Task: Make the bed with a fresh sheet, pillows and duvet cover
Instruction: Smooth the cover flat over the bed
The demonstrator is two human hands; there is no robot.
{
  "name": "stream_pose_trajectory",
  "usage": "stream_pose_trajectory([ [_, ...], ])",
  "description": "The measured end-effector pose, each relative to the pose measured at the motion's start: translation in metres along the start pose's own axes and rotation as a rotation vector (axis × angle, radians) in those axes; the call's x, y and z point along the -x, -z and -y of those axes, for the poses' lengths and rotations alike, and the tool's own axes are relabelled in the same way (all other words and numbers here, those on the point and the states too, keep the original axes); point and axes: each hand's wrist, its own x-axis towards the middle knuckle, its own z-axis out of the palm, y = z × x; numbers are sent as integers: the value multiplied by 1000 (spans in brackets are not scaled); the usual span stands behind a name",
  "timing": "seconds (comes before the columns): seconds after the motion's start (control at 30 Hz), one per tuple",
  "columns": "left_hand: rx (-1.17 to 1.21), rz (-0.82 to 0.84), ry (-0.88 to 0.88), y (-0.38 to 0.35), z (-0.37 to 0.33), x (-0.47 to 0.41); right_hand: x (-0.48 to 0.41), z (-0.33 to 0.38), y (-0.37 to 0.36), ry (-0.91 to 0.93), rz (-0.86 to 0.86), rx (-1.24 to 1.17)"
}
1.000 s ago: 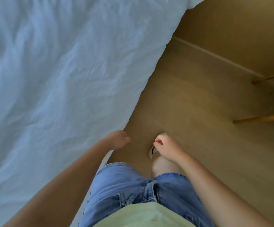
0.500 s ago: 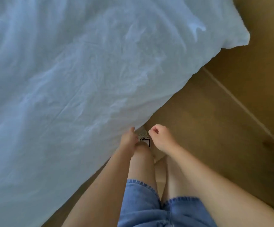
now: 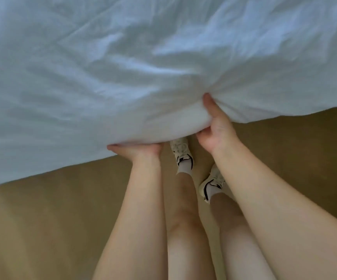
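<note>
A white, wrinkled duvet (image 3: pixel 123 63) fills the upper half of the view, its near edge hanging over the floor. My left hand (image 3: pixel 137 151) is under that edge, fingers tucked beneath the fabric and out of sight. My right hand (image 3: pixel 216 130) grips the edge just to the right, thumb pressed on top and fingers curled below, bunching the cloth into folds. Both hands are close together at the middle of the near edge.
Tan wooden floor (image 3: pixel 42 219) runs below the duvet edge. My bare legs and white shoes (image 3: pixel 181 152) stand right under my hands, toes pointing at the bed.
I turned to face the bed edge. Both hands, earlier free and apart from the fabric, moved forward and took hold of the duvet's near edge, which now bunches around my right hand.
</note>
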Motion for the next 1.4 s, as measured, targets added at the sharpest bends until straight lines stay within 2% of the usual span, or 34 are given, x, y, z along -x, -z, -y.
stream_pose_trajectory([
  [0.03,-2,67,-17,7,-1,5,4,-4,9,-4,68,-17],
  [0.1,-45,80,0,37,3,19,18,-16,36,-48,143,-41],
  [0.13,-102,34,30,50,9,26,25,-21,47,-54,128,-36],
  [0.2,-200,-157,76,62,22,19,15,-25,57,-25,5,0],
  [0.27,-220,-223,71,48,22,-4,-3,-18,47,49,-89,67],
  [0.37,-111,-169,72,38,11,-33,-19,1,38,81,-39,-21],
  [0.5,-52,-74,177,44,33,-12,-5,75,65,263,55,-136],
  [0.57,-66,17,268,37,71,15,7,94,85,264,-15,-80],
  [0.63,-45,92,338,27,104,38,18,91,110,260,-170,52],
  [0.7,-28,43,373,26,119,47,12,84,113,310,-361,211],
  [0.73,-82,-24,377,27,123,50,5,89,106,309,-403,270],
  [0.8,-317,-139,391,28,131,57,-9,109,86,239,-319,286],
  [0.87,-568,-125,414,17,149,69,-18,139,85,213,-157,134],
  [0.97,-650,-63,430,-21,186,89,-6,187,113,306,-50,-112],
  [1.1,-738,9,423,-83,242,117,17,273,136,497,30,-228],
  [1.2,-845,47,385,-122,280,138,36,318,129,555,-94,-166],
  [1.27,-908,89,402,-140,300,154,54,327,150,604,-203,-74],
  [1.37,-1105,131,533,-145,327,184,73,322,190,555,-523,87],
  [1.4,-1196,124,555,-142,333,187,68,321,194,517,-582,99],
])
